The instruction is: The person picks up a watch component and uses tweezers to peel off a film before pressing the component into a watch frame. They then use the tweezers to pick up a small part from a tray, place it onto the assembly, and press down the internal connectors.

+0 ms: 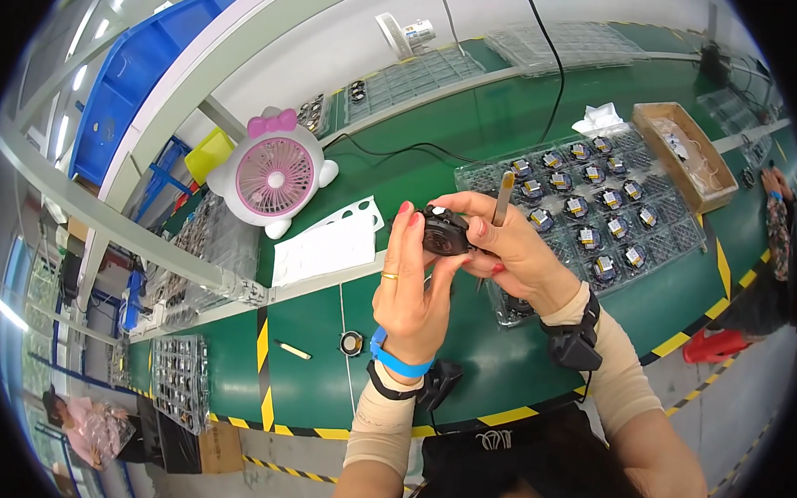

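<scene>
A small black round part [445, 234] with a glassy, lens-like face is held up above the green bench. The fingers of my left hand [412, 293] close on its left side. My right hand [525, 258] grips its right side with thumb and fingers. Tucked in that same hand, a slim stick-like tool [504, 198] with a brownish upper end points upward. Behind and right of my hands lies a clear plastic tray [673, 184] holding several round black parts with yellow-and-white labels. A round ring-shaped part [351, 342] lies on the bench left of my left hand.
A pink-and-white fan [276, 179] stands at the back left, near white paper sheets [326, 251]. A yellow pen [292, 349] lies at left. A cardboard box [685, 158] sits right of the tray. A metal shelf frame [110, 199] rises at left. Other people are at both sides.
</scene>
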